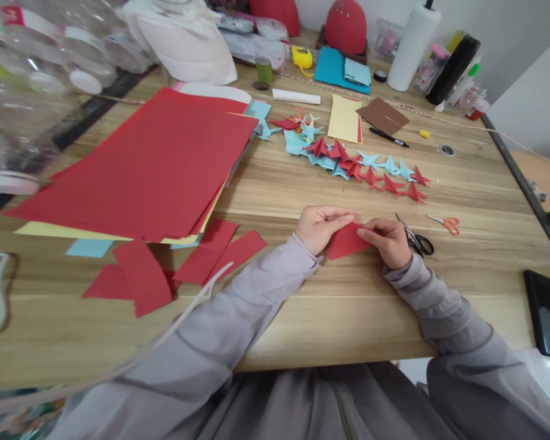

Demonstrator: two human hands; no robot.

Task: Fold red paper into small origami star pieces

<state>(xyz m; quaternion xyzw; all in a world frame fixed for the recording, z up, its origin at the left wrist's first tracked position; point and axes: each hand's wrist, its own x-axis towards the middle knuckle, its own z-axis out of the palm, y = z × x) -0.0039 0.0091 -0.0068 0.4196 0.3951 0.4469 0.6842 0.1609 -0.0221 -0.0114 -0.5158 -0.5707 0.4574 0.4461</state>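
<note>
A small piece of red paper [347,243] is held just above the wooden table between both my hands. My left hand [319,227] pinches its upper left edge, fingers stretched along the top. At the upper right edge, my right hand [388,239] grips it between thumb and fingers. Black-handled scissors [422,243] lie right beside my right hand, partly covered by it. Farther right rest small orange-handled scissors [450,225]. Beyond my hands sit several folded paper cranes, red ones [391,184] and light blue ones [389,165].
A stack of large red sheets [151,159] covers the left of the table, with cut red strips [142,278] before it. Plastic bottles [41,67] crowd the far left. A black phone [547,315] lies at the right edge. A white cable [183,315] passes by my left sleeve.
</note>
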